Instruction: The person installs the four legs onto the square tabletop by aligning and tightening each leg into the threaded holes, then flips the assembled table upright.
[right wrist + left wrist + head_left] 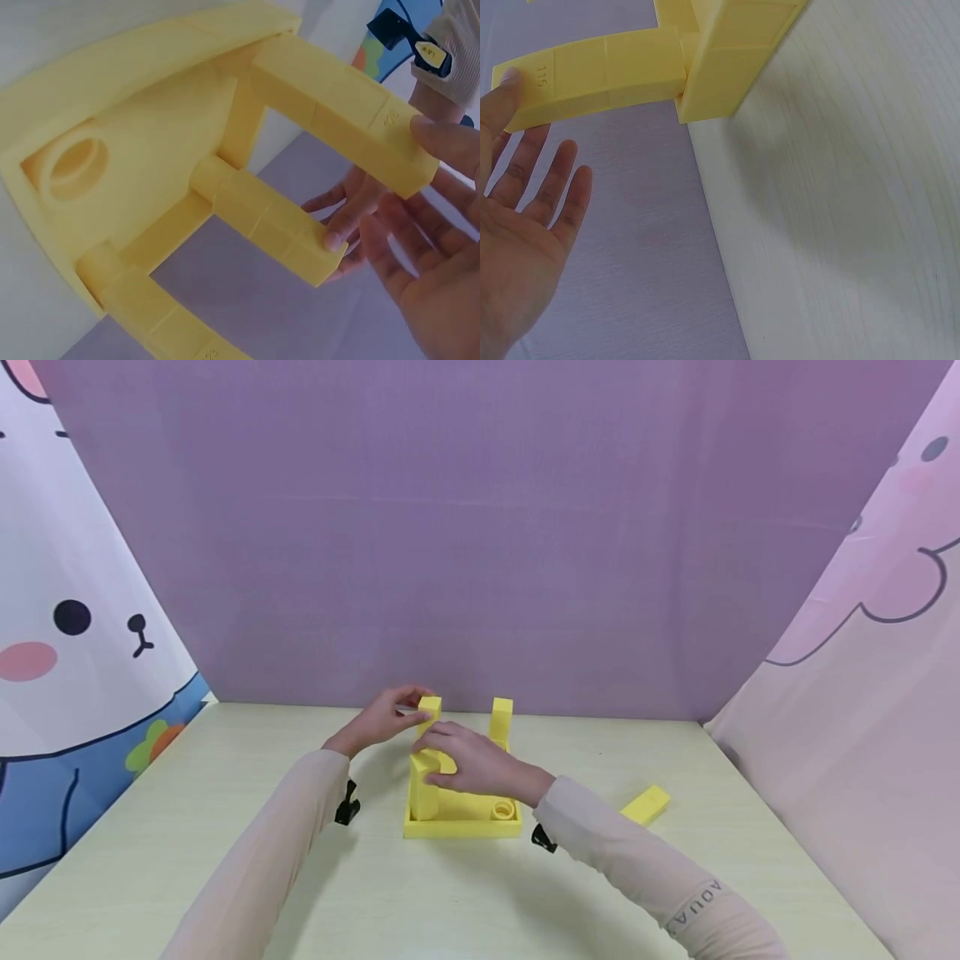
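The yellow base point(462, 830) sits near the middle of the table's point(420, 902) far edge. At its corners stand the near-left post point(425, 795) and far-left post point(431, 704), clamped between thumb and fingers by the right hand's point(480, 762) and left hand's point(381, 720) grip respectively, plus the far-right post point(501, 720) and near-right round socket point(503, 811). A loose yellow block point(649, 803) lies toward the right edge.

Purple backdrop point(480, 543), pale tabletop point(420, 910), cartoon-printed side drapes point(75, 543)
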Demonstrator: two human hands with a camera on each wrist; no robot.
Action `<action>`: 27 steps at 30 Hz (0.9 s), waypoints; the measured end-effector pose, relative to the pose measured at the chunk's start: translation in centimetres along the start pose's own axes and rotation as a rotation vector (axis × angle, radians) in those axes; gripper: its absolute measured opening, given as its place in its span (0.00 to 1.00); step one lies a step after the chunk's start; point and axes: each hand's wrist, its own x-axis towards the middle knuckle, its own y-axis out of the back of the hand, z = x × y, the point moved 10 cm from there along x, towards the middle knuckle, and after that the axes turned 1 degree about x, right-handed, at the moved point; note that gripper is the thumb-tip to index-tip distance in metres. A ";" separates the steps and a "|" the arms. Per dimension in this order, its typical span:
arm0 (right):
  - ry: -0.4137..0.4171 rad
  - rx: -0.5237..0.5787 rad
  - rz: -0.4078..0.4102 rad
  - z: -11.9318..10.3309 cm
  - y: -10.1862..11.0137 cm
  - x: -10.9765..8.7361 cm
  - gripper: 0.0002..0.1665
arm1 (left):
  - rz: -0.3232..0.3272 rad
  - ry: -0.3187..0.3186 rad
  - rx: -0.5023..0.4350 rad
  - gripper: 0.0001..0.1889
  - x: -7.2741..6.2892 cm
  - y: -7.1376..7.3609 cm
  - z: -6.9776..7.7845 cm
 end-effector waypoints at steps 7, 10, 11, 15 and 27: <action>0.067 0.061 -0.041 0.1 -0.3 0.3 0.22 | -0.020 0.030 0.004 0.20 -0.5 0.1 1.1; 0.063 0.068 -0.042 0.1 -0.3 0.3 0.22 | -0.007 0.022 0.008 0.20 0.1 0.0 -0.3; 0.059 0.064 -0.039 0.2 -0.3 0.3 0.22 | -0.004 0.019 0.011 0.20 0.3 0.0 -0.7; 0.019 0.043 -0.015 0.3 -0.3 0.2 0.22 | 0.003 0.019 0.020 0.19 0.4 0.1 -0.8; -0.049 -0.008 0.064 0.2 -0.1 -0.1 0.21 | 0.003 0.034 0.018 0.19 0.4 0.1 -1.0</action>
